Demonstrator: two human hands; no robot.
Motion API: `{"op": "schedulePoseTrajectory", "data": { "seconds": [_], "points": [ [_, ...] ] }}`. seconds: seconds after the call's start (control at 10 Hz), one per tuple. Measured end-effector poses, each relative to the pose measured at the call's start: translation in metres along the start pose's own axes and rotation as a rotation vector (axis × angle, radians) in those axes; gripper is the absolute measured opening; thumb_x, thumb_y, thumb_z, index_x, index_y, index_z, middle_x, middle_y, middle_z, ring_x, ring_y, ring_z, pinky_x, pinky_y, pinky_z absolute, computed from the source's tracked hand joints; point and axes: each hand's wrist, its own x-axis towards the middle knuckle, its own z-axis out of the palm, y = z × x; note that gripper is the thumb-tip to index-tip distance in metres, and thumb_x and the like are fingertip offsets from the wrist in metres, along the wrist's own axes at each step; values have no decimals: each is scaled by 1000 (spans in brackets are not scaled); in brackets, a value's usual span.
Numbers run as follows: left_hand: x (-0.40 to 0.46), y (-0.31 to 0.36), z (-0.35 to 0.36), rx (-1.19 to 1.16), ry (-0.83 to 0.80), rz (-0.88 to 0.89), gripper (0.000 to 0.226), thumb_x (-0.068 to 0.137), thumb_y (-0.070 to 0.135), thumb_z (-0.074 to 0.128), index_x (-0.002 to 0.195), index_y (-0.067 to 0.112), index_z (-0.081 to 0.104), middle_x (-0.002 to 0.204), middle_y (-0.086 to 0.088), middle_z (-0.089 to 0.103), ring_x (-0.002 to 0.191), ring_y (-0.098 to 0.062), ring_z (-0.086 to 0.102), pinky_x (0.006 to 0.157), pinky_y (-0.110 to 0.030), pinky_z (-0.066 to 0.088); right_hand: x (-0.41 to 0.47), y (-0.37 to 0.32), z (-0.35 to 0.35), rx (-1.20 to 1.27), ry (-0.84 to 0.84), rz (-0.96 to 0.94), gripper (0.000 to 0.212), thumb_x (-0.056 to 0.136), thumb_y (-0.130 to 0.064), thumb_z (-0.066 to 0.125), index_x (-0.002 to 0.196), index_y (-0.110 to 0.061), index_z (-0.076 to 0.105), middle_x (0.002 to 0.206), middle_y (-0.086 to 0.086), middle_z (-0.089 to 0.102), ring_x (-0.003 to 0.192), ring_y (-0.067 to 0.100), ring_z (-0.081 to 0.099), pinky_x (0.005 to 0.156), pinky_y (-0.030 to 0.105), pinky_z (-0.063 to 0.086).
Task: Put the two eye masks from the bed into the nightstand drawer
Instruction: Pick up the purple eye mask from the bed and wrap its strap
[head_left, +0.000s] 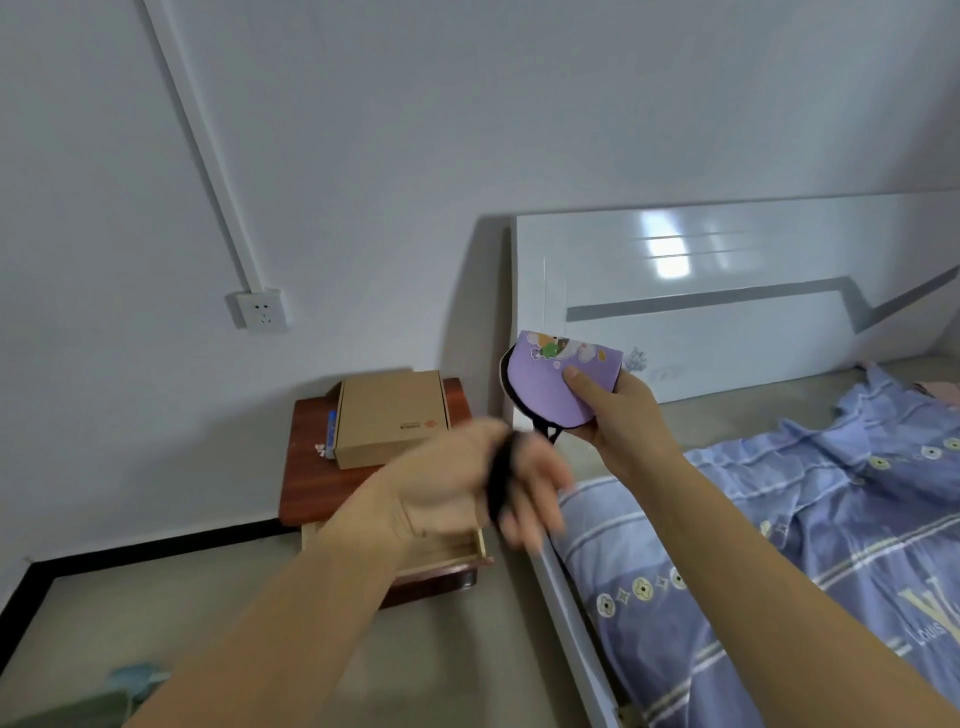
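Observation:
My right hand (618, 415) holds a folded purple eye mask (550, 387) with a cartoon print, up in front of the white headboard. Its black strap (498, 478) runs down and left around the fingers of my left hand (467, 483), which is blurred. Both hands hover above the gap between bed and nightstand. The reddish-brown nightstand (317, 478) stands left of the bed, and its drawer (452, 558) is pulled open below my left hand; the inside is mostly hidden by my arm. A second eye mask does not show clearly.
A cardboard box (387, 415) and small items lie on the nightstand top. The bed with a blue patterned quilt (779, 519) fills the right, its white side rail (566, 597) close to the drawer. A wall socket (260, 310) is on the left wall.

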Motion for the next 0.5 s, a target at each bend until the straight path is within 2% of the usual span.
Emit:
{"op": "schedulePoseTrajectory", "data": {
  "seconds": [0.1, 0.2, 0.3, 0.4, 0.5],
  "points": [
    [0, -35, -19, 1238, 371, -289, 30, 88, 6, 52, 62, 0, 67, 71, -17, 73, 51, 1, 64, 52, -5, 47, -2, 2, 7, -87, -18, -25, 13, 88, -14, 59, 98, -21, 64, 93, -1, 70, 74, 8, 69, 60, 26, 59],
    [8, -47, -45, 1366, 780, -116, 36, 94, 10, 44, 130, 6, 47, 113, -7, 59, 61, 2, 48, 50, -3, 42, -8, 11, 13, -29, -21, -1, 19, 89, -12, 58, 107, -16, 63, 96, -1, 70, 78, 9, 70, 58, 25, 58],
    [13, -34, -49, 1146, 963, 195, 36, 94, 5, 42, 129, 10, 46, 113, -5, 58, 70, -22, 61, 60, -11, 53, -11, 16, 15, 153, -9, 33, 20, 89, -8, 56, 106, -15, 61, 100, 1, 69, 80, 12, 71, 57, 24, 57],
    [8, -28, -44, 1152, 860, 361, 43, 94, 4, 39, 129, 28, 46, 138, 10, 49, 93, 3, 63, 76, -15, 54, -8, 13, 16, 266, 51, 44, 22, 89, -7, 55, 111, -11, 59, 101, 2, 68, 81, 14, 71, 57, 24, 57],
    [-2, -30, -53, 1386, 856, 203, 38, 96, 14, 43, 132, 24, 46, 96, 17, 66, 78, 0, 67, 65, -14, 54, -5, 4, 10, 298, 105, -6, 17, 89, -8, 56, 103, -15, 62, 97, 0, 70, 80, 14, 72, 57, 25, 58]
  ]
}}
